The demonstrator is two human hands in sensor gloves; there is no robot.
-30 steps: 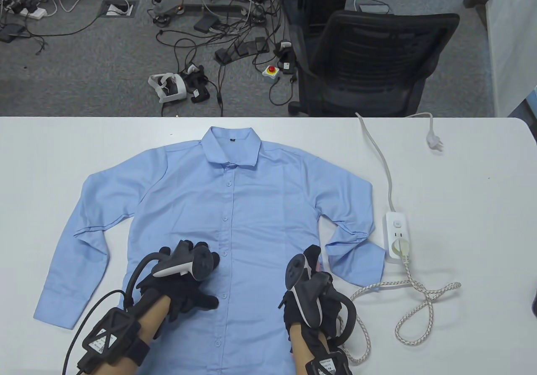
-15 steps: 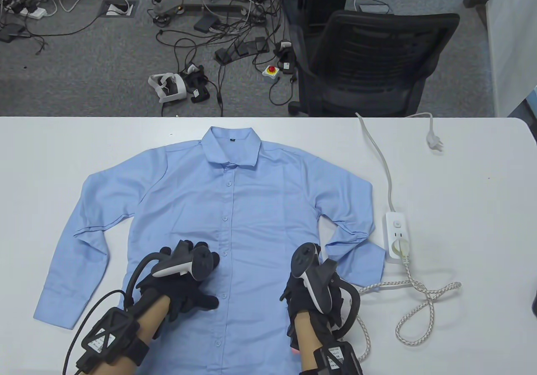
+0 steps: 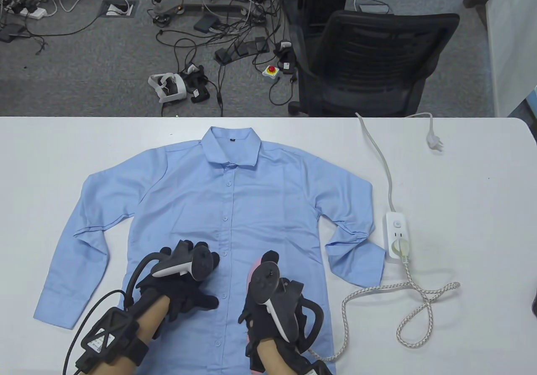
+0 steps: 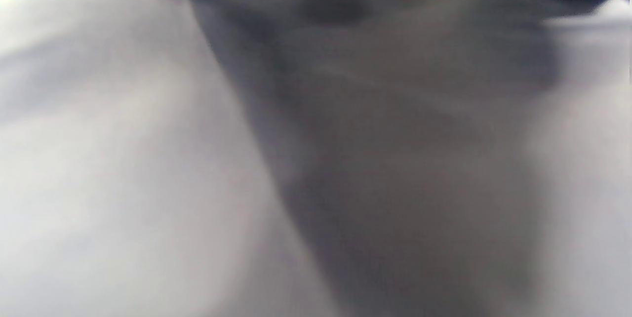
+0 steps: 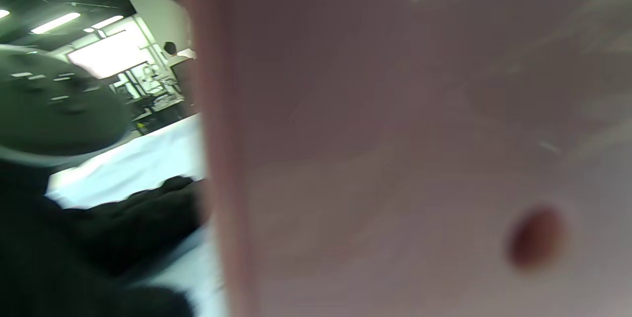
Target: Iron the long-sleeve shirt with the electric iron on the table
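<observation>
Right hand (image 3: 268,308) low on shirt front, just right of button placket, fingers wrapped round a pink iron (image 3: 256,266) whose tip pokes out ahead of the tracker; pink body fills most of right wrist view, blurred. Left hand (image 3: 184,287) just left of it, flat on shirt, fingers spread and straight, gripping nothing; left wrist view only blurred fabric. Light blue long-sleeve shirt (image 3: 235,207) under both hands, laid front-up, buttoned, collar at far side, left sleeve straight down beside left forearm, right sleeve bent back on itself just right of right hand. Braided cord (image 3: 419,303) looping on table right of right hand, plugged into white power strip (image 3: 396,234) further right and ahead. Strip's own white cable (image 3: 384,157) running to far table edge, loose plug (image 3: 434,142) lying unplugged there. White table (image 3: 470,224) under everything, rounded far-right corner. Beyond far edge: grey carpet floor, black mesh office chair (image 3: 373,64) ahead of right hand, tangle of cables and adapters (image 3: 226,27) ahead of both hands, white VR headset (image 3: 168,86) on floor, red emergency-stop button (image 3: 271,71) near chair.
</observation>
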